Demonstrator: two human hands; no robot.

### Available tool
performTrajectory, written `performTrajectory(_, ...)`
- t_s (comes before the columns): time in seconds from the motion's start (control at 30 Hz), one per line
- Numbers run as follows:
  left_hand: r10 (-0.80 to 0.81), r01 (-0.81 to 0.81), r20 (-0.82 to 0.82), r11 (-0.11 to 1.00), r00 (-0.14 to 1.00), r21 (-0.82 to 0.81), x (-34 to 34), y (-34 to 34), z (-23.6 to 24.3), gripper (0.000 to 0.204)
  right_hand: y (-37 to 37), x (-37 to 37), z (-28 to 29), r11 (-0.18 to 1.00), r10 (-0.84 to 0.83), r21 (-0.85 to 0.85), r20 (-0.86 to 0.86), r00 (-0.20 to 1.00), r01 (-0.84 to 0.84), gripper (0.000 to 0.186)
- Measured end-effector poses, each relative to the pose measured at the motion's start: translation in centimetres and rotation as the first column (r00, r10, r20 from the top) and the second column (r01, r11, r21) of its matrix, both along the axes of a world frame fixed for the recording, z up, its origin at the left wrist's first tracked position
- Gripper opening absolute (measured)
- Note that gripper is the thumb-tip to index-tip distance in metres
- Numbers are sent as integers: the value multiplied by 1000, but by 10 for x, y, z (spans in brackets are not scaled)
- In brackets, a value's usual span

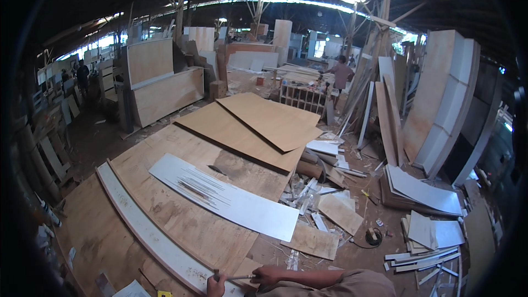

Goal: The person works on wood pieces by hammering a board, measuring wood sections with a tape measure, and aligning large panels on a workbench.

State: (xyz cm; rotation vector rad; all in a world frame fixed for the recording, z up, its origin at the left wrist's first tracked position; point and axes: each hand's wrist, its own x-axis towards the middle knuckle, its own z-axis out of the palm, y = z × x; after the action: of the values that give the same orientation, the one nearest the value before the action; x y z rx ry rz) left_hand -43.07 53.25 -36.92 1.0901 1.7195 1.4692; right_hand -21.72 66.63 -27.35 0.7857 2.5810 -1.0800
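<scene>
At the near edge of the bench (159,208), the left hand (216,285) is curled around one end of a slender tool (241,278); the right hand (267,276) grips its other end. A long white strip (140,230) runs from the bench's left side to the hands. A white panel (245,213) lies mid-bench; brown boards (269,115) overlap at its far end. Lettering on a yellow object (164,294) is unreadable.
</scene>
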Motion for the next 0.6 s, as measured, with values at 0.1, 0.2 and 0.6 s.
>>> performTrajectory(0.1, -51, 106, 593, 993, 804, -58, -16, -10, -15, 28, -10, 4, -11, 963, -261, -84, -75, 962, 255, 69)
performTrajectory(0.2, 53, 131, 680, 968, 731, -216, 6, 6, 14, 54, -12, -2, 3, 909, -393, -193, -106, 913, 369, 68)
performTrajectory(0.6, -88, 102, 411, 995, 908, -12, 50, 35, 41, 64, -29, -41, 11, 948, -319, -101, -283, 905, 303, 46)
